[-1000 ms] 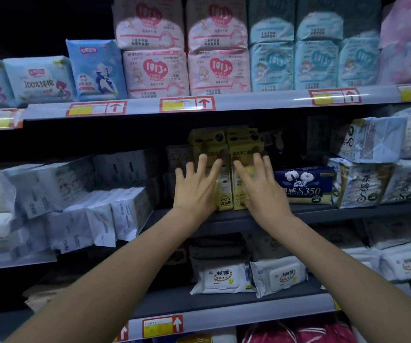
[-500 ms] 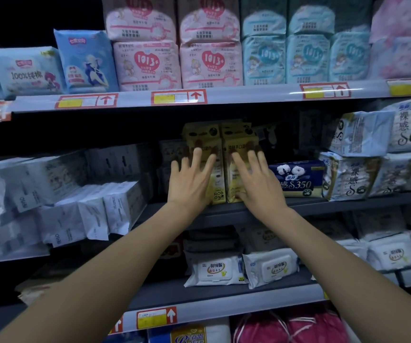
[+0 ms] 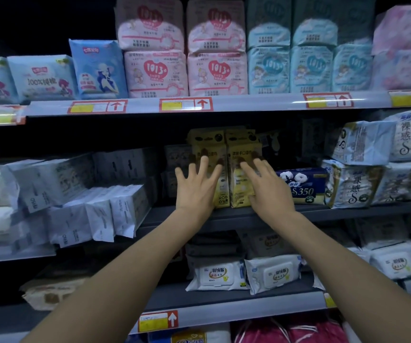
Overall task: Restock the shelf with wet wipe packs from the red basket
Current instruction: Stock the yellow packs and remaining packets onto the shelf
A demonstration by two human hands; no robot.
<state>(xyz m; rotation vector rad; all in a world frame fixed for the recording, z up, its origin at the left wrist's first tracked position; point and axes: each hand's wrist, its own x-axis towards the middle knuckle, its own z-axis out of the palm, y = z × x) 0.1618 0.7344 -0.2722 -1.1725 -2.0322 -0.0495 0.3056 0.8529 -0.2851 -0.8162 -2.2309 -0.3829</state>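
Note:
Two yellow wet wipe packs stand upright side by side on the dark middle shelf (image 3: 224, 216). My left hand (image 3: 197, 186) lies flat with spread fingers against the front of the left yellow pack (image 3: 208, 142). My right hand (image 3: 266, 186) presses with straight fingers on the right yellow pack (image 3: 242, 144). Neither hand grips anything. The red basket is out of view.
A blue S350 pack (image 3: 303, 184) lies right of the yellow packs, with silvery packs (image 3: 350, 184) beyond. White stacked packs (image 3: 75, 201) fill the left. Pink and blue packs (image 3: 217, 70) sit on the top shelf. White wipe packs (image 3: 218, 274) lie on the lower shelf.
Both hands stay flat on the yellow packs, reaching slightly deeper into the shelf. The view has shifted a little.

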